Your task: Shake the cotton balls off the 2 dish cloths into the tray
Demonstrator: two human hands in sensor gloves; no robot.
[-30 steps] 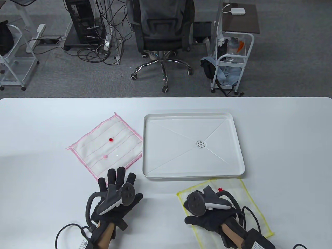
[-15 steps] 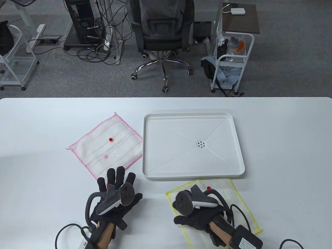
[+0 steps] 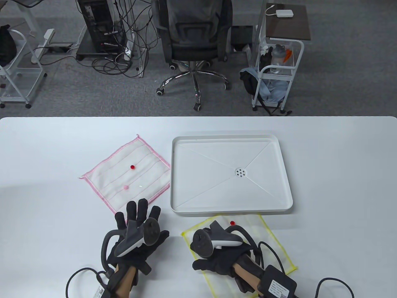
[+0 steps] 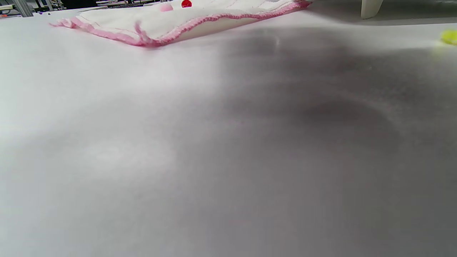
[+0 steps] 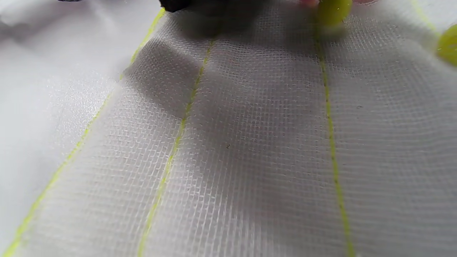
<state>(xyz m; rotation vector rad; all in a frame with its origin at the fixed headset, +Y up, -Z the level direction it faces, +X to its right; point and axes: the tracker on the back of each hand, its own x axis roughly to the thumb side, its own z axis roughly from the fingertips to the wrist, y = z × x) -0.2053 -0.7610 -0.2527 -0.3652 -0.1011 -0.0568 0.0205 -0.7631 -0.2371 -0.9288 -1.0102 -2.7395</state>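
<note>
yellow cloth (image 3: pixel 266 245) first, under your right hand (image 3: pixel 221 257).
it lies on the tabletop (image 3: pixel 46 217) just below the tray (image 3: pixel 290 198), red ball (image 3: pixel 232 222) on it; right fingers hidden, can't tell. left hand (image 3: pixel 136 239) flat, fingers spread. next: pinch an edge, lift over tray.

An office or lab workroom: grey carpet floor (image 3: pixel 341 77) beyond the far edge of a wide white tabletop (image 3: pixel 46 149), a black mesh swivel chair on a chrome star base (image 3: pixel 194 40), a black desktop computer tower (image 3: pixel 96 26) with tangled black cables (image 3: pixel 124 59), and white wire trolleys (image 3: pixel 276 77) holding bottles and clothing.
</note>
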